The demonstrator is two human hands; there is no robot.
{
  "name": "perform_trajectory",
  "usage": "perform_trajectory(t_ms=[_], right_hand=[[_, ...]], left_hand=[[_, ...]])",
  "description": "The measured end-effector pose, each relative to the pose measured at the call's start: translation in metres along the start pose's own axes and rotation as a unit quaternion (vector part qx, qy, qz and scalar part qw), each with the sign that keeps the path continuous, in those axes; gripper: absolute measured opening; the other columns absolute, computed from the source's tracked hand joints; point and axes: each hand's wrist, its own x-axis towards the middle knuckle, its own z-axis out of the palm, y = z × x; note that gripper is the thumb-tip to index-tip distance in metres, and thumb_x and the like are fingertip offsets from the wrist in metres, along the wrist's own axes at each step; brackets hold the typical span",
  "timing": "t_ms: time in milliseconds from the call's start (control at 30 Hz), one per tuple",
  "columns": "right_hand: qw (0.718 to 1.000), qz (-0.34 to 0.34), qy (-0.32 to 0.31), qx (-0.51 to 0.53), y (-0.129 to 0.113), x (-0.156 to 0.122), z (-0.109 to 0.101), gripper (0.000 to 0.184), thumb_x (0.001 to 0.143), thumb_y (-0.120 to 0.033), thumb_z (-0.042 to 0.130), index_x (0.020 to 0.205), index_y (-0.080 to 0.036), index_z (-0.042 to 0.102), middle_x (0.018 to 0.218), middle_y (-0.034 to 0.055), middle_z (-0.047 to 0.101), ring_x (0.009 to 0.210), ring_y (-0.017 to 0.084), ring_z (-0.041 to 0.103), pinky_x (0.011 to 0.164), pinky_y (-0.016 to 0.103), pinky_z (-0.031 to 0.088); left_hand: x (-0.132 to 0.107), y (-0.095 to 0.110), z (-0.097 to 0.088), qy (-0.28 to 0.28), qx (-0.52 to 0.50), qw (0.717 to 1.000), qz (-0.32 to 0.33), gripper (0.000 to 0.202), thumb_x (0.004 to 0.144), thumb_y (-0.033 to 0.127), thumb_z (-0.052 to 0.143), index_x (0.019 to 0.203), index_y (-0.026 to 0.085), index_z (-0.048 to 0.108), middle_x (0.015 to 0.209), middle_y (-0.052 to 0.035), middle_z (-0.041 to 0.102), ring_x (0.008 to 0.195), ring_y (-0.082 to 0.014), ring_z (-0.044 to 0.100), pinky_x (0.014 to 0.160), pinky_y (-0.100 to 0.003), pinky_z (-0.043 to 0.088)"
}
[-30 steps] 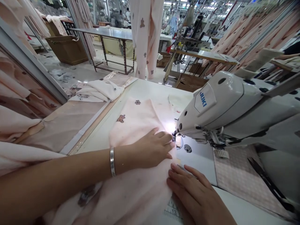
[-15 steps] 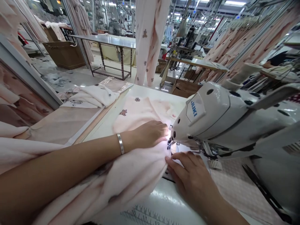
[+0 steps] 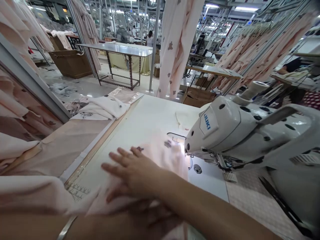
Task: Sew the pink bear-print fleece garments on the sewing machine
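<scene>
My right hand reaches across to the left, fingers spread, over the pale pink printed fabric. It is open and slightly smeared by motion. Low in the view, beneath my right arm, my left hand is at the gathered cloth; blur and the arm hide its fingers. A bracelet circles the left wrist. The fabric lies bunched on the white sewing table, its right edge near the lit needle area of the white JUKI sewing machine.
A folded white cloth lies on the side surface at left. Dark scissors rest right of the machine. Pink garments hang beyond the table, with a metal-legged table and a cardboard box farther back.
My right hand has left the needle area and crossed leftward, fingers spreading. My left hand has dropped back toward the bottom. The fabric has been drawn from behind the needle toward me.
</scene>
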Motion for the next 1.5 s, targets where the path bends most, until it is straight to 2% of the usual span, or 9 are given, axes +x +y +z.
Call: perform_trajectory(t_ms=[133,233,400,500,600,800,1033,1233,1500], right_hand=[[0.985,0.157,0.066,-0.026,0.053,0.031,0.0,0.056,0.096,-0.047,0.033,0.143,-0.018,0.029,0.151,0.0092,0.025,0.14,0.03,0.018,0.108,0.064,0.016],[0.962,0.23,0.137,-0.047,0.047,0.009,-0.002,0.049,0.098,-0.021,0.02,0.146,-0.012,0.016,0.154,0.0146,0.012,0.141,0.03,0.009,0.106,0.067,0.016],[0.98,0.032,0.131,-0.148,-0.022,-0.103,0.026,0.039,0.093,-0.035,0.046,0.128,-0.018,0.048,0.141,0.0059,0.045,0.134,0.026,0.033,0.109,0.05,0.028],[0.95,0.031,0.271,-0.151,-0.034,-0.158,0.029,0.024,0.094,-0.035,0.044,0.092,-0.021,0.064,0.088,0.0033,0.068,0.093,0.018,0.06,0.088,0.035,0.044],[0.965,0.093,0.22,-0.111,-0.02,-0.169,0.012,0.024,0.094,-0.024,0.041,0.103,-0.019,0.062,0.073,0.0031,0.059,0.068,0.014,0.054,0.062,0.027,0.043],[0.975,0.084,0.161,-0.128,-0.001,-0.146,0.002,0.02,0.09,-0.024,0.05,0.107,-0.021,0.062,0.074,0.0023,0.054,0.066,0.015,0.047,0.064,0.032,0.036],[0.986,0.068,0.149,0.036,-0.021,-0.162,0.013,0.033,0.092,-0.032,0.047,0.062,-0.02,0.054,0.065,-0.0001,0.048,0.065,0.013,0.046,0.065,0.031,0.034],[0.965,0.159,0.164,-0.126,0.005,-0.162,0.017,0.028,0.091,-0.026,0.048,0.118,-0.02,0.056,0.07,0.0,0.053,0.066,0.015,0.049,0.067,0.033,0.034],[0.951,0.272,0.105,-0.103,0.028,-0.169,0.012,0.02,0.093,-0.027,0.039,0.099,-0.027,0.058,0.074,-0.0016,0.057,0.063,0.014,0.053,0.064,0.029,0.039]], left_hand=[[-0.001,-0.015,-0.032,0.048,-0.039,0.996,-0.06,0.025,0.092,0.032,0.042,0.107,0.026,0.06,0.096,-0.0014,0.068,0.086,-0.0159,0.062,0.081,-0.031,0.05],[-0.005,-0.061,-0.055,0.048,0.0,0.988,-0.145,0.039,0.094,0.03,0.036,0.128,0.015,0.046,0.126,-0.0142,0.055,0.117,-0.0231,0.05,0.093,-0.04,0.044],[-0.061,-0.116,-0.083,-0.083,0.109,0.987,-0.082,0.057,0.092,0.041,0.041,0.145,0.027,0.024,0.151,-0.0105,0.025,0.138,-0.0293,0.026,0.107,-0.051,0.025],[-0.06,-0.096,-0.098,-0.075,0.126,0.985,-0.085,0.047,0.09,0.036,0.045,0.135,0.024,0.042,0.146,-0.0132,0.035,0.132,-0.0324,0.033,0.101,-0.05,0.032],[-0.01,-0.059,-0.101,-0.06,0.073,0.992,-0.08,0.026,0.086,0.016,0.043,0.105,0.019,0.06,0.121,-0.0107,0.056,0.108,-0.0245,0.052,0.088,-0.039,0.043],[0.068,-0.042,-0.071,-0.023,0.104,0.992,-0.064,0.011,0.077,0.013,0.048,0.087,0.015,0.054,0.084,-0.006,0.055,0.07,-0.0181,0.048,0.059,-0.03,0.038],[0.065,-0.054,-0.062,0.02,0.122,0.992,-0.014,0.013,0.078,0.005,0.046,0.072,0.017,0.049,0.072,-0.0031,0.051,0.06,-0.0148,0.042,0.051,-0.028,0.029],[0.069,-0.048,-0.065,0.085,0.112,0.989,0.037,0.02,0.084,0.009,0.045,0.067,0.016,0.051,0.067,-0.0016,0.049,0.06,-0.0134,0.04,0.053,-0.027,0.03],[0.057,-0.04,-0.039,0.041,0.085,0.984,0.154,0.018,0.09,0.017,0.046,0.101,0.015,0.06,0.088,-0.0054,0.057,0.078,-0.0171,0.048,0.07,-0.031,0.039]])
